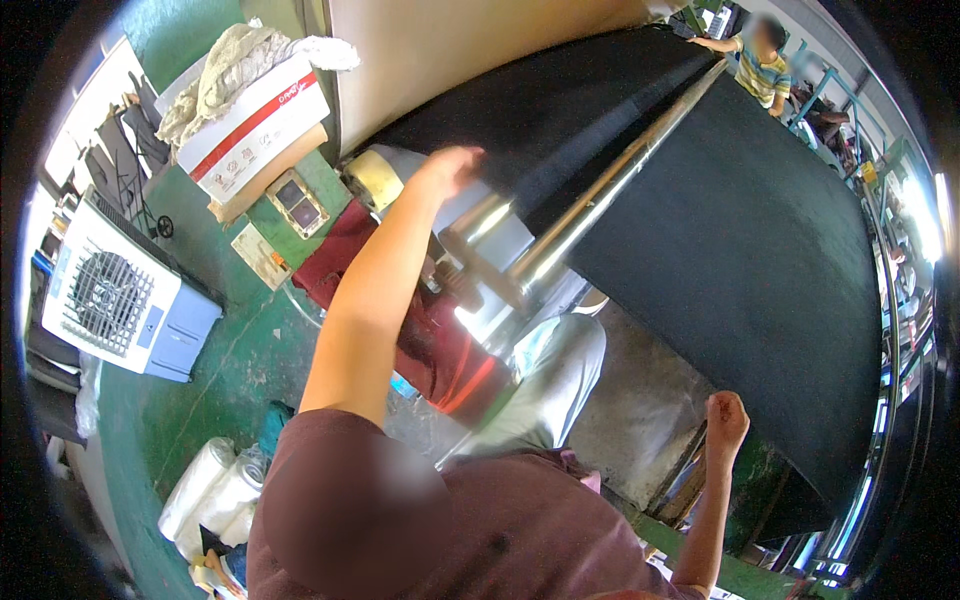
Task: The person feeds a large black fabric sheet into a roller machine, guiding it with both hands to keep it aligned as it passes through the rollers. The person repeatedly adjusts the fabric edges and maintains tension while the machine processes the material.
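the left hand (455, 172) is extended beside black sheeting (740, 220). the right hand (728, 425) is curled near the sheeting's edge.

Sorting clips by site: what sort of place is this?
Probably a workshop or small factory handling sheet material: a wide black sheet beside a long shiny metal bar, and a boxy fan unit on a green floor.

Before you, a metal roller (618, 180) runs between a left sheet (490, 110) and a right sheet (740, 230); at your left, cloth (225, 80) tops a carton (255, 135), and an air cooler (130, 290) stands farther left.
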The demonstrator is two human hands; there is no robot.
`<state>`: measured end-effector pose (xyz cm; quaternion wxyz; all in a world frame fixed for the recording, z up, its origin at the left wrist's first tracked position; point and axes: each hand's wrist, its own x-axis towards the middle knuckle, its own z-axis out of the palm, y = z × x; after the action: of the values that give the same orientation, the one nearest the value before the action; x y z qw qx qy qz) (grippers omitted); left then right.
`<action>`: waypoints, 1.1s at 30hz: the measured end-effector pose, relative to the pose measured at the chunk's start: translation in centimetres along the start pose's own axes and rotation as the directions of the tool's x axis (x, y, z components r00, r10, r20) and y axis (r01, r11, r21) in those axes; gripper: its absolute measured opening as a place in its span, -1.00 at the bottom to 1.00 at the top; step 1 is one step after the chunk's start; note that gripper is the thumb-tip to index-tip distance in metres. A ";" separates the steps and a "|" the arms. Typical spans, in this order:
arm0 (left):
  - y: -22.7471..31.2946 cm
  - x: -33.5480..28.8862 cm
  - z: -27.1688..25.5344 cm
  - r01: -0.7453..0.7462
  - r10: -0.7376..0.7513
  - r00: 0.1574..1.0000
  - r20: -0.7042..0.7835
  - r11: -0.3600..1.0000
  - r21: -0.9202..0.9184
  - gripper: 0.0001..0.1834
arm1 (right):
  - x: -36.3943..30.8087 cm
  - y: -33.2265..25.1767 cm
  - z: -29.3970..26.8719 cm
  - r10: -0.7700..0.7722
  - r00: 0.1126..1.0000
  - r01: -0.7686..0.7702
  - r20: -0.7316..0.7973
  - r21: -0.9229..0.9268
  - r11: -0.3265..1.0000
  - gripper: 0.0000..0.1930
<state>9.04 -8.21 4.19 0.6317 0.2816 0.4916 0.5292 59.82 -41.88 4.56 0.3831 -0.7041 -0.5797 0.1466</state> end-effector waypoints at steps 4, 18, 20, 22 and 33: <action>0.3 -3.0 0.5 0.048 -0.042 0.988 -0.146 0.998 0.040 -0.62 | 1.1 1.2 -0.2 -0.073 0.997 0.071 -0.014 -0.122 0.990 -0.92; 0.1 4.7 -6.5 -0.200 0.110 0.802 -0.588 0.976 -0.090 -0.86 | 0.0 6.5 -4.1 -0.123 0.991 0.068 -0.057 -0.572 0.817 -0.61; 0.1 6.0 -8.1 -0.234 0.180 0.834 -0.521 0.972 -0.038 -0.85 | 0.7 8.7 -4.9 -0.159 0.979 0.054 -0.125 -0.596 0.801 -0.63; -0.6 1.9 -1.4 -0.183 0.190 0.924 -0.332 0.982 0.051 -0.82 | 0.1 12.3 -6.3 -0.138 0.970 -0.024 -0.201 -0.642 0.766 -0.64; 1.2 0.0 -2.0 -0.144 0.060 0.865 -0.497 0.981 -0.132 -0.81 | 1.3 15.1 -1.4 0.014 0.976 -0.140 -0.219 -0.571 0.809 -0.72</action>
<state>6.71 -8.22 4.56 0.4781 0.1105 0.5748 0.6548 71.73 -41.69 -4.95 0.2001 -0.8216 -0.5252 -0.0954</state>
